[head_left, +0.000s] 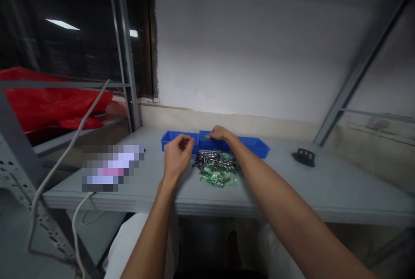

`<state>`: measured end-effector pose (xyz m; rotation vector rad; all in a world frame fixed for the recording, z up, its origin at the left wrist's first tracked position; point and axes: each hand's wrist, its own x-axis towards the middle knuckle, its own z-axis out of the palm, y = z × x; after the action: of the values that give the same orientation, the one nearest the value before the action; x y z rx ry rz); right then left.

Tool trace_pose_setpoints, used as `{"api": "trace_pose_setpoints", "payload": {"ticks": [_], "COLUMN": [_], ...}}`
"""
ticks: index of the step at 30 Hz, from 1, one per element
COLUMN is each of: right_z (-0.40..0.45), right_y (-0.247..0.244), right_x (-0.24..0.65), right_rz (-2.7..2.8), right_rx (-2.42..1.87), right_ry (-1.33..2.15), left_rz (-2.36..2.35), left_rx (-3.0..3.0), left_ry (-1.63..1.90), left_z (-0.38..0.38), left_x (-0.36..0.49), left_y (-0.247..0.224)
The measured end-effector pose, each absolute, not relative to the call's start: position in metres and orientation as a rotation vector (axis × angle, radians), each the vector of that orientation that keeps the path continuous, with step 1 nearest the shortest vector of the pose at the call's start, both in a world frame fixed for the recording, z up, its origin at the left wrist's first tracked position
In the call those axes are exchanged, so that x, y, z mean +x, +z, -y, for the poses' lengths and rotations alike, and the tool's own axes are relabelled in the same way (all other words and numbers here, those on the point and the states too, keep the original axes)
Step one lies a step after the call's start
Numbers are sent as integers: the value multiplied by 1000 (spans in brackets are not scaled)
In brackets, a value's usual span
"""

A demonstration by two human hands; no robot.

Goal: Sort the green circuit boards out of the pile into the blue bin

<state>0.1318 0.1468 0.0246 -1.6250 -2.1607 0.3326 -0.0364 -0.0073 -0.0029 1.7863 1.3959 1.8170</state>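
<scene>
My left hand [178, 153] is at the front of the left blue bin [164, 141], its fingers curled in toward the thumb. Whatever they hold, if anything, is too small to make out. My right hand [218, 133] reaches over the middle blue bin [212, 145] with its fingers closed and pointing down inside. Small green items [206, 136] show by those fingertips; what is pinched there is hidden. In front of the bins, between my forearms, lies a pile of dark and silver screws [210, 156]. Several small clear-and-green plastic packets [215, 178] lie against the pile's near side.
A right blue bin [256, 145] stands beyond my right forearm. On the grey shelf [275, 210] are a black plastic part [304, 157] at right and a blurred-out lit device [112, 168] at left. A white cable [69, 147] hangs left, near a red bag [48, 101] and metal uprights.
</scene>
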Motion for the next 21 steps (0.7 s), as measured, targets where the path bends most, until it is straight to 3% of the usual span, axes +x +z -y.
{"api": "trace_pose_setpoints", "payload": {"ticks": [8, 16, 21], "right_z": [-110, -53, -50], "right_y": [48, 43, 21], "right_x": [175, 217, 214], "right_rz": [2088, 2405, 2517], "right_rx": [-1537, -1235, -1285], "right_ry": [266, 268, 59], "left_rz": [-1473, -1264, -1208], "left_rx": [1779, 2214, 2294], "left_ry": [1886, 1302, 1185], "left_z": [8, 2, 3], "left_x": [-45, -37, -30], "left_y": [3, -5, -9]}}
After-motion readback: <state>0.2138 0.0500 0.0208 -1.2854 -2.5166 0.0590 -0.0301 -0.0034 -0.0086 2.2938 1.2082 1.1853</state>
